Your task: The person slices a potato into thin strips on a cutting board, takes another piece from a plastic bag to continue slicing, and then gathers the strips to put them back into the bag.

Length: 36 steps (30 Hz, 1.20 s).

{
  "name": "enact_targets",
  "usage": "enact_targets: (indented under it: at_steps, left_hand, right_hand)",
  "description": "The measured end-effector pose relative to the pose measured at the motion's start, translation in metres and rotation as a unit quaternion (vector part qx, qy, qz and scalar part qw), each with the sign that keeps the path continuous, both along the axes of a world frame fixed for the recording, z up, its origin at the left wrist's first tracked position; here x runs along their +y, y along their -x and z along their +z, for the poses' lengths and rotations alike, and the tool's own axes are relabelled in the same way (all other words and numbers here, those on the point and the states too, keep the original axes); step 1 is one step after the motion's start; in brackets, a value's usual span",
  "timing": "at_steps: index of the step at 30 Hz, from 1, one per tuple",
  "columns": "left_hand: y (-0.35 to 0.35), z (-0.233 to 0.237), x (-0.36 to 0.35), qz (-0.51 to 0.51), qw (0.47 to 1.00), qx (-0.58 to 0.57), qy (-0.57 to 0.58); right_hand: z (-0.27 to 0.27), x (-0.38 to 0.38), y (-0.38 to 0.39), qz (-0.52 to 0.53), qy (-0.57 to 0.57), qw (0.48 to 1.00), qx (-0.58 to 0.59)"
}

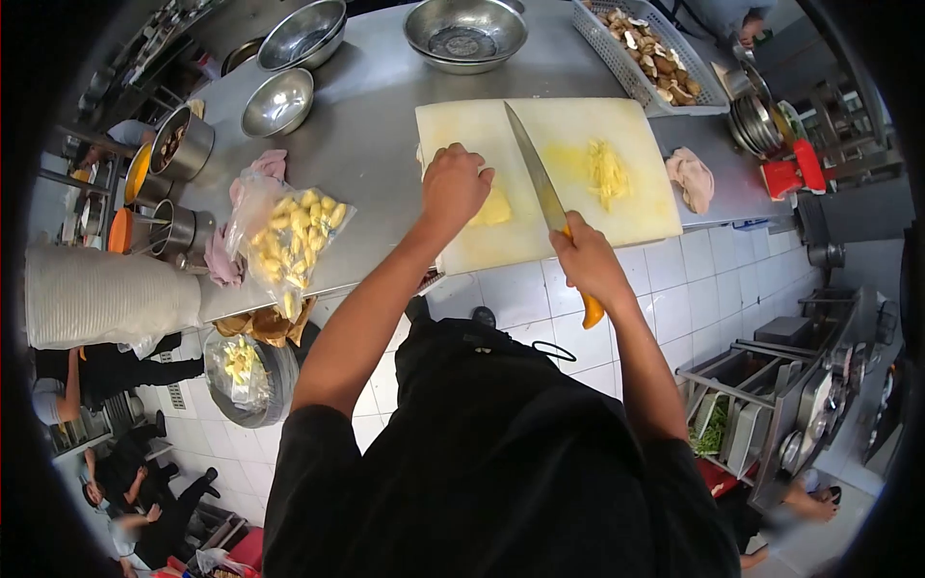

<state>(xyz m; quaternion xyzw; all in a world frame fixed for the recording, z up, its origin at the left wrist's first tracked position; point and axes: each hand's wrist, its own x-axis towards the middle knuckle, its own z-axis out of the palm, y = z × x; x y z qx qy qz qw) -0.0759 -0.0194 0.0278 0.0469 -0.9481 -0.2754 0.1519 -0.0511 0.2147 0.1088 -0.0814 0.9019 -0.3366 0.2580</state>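
My right hand is closed round the orange handle of a large kitchen knife. The blade lies over the middle of a white cutting board, its tip pointing to the far edge. My left hand is over the board's left part, fingers bent and slightly apart, with nothing visible in them. Close beside it lie pale yellow slices, partly hidden by the hand. Right of the blade is a small heap of yellow strips; it looks like cut ginger, though the kind is not certain.
A clear bag of yellow pieces lies left of the board. Metal bowls stand behind, beside a grey basket of mushrooms. A pink cloth lies to the right. Stacked plastic containers stand at left; a waste bin is below.
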Motion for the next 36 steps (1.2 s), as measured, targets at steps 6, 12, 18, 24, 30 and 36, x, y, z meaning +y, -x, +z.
enact_targets:
  at_steps: [6, 12, 18, 24, 30, 36]
  left_hand:
    - [0.034, 0.026, 0.013, 0.007, 0.976, -0.212, 0.058]
    - [0.055, 0.007, 0.018, 0.022, 0.974, -0.219, 0.053]
    - [0.054, 0.018, -0.001, -0.046, 0.976, -0.170, -0.127]
    - [0.013, 0.062, -0.011, -0.044, 0.914, -0.210, -0.344]
    - [-0.022, 0.033, -0.015, -0.021, 0.938, -0.223, -0.263]
    - [-0.030, 0.004, -0.015, -0.048, 0.984, -0.084, -0.149]
  right_hand:
    - [-0.050, 0.026, -0.021, 0.001, 0.002, 0.993, 0.115]
    - [-0.045, 0.021, -0.028, -0.012, 0.007, 0.994, 0.110]
    - [-0.051, 0.020, -0.027, -0.001, -0.011, 0.993, 0.119]
    - [-0.049, 0.020, -0.025, 0.008, -0.024, 0.993, 0.114]
    - [-0.041, 0.017, -0.025, 0.015, -0.039, 0.994, 0.097]
    - [-0.040, 0.016, -0.026, 0.015, -0.040, 0.994, 0.100]
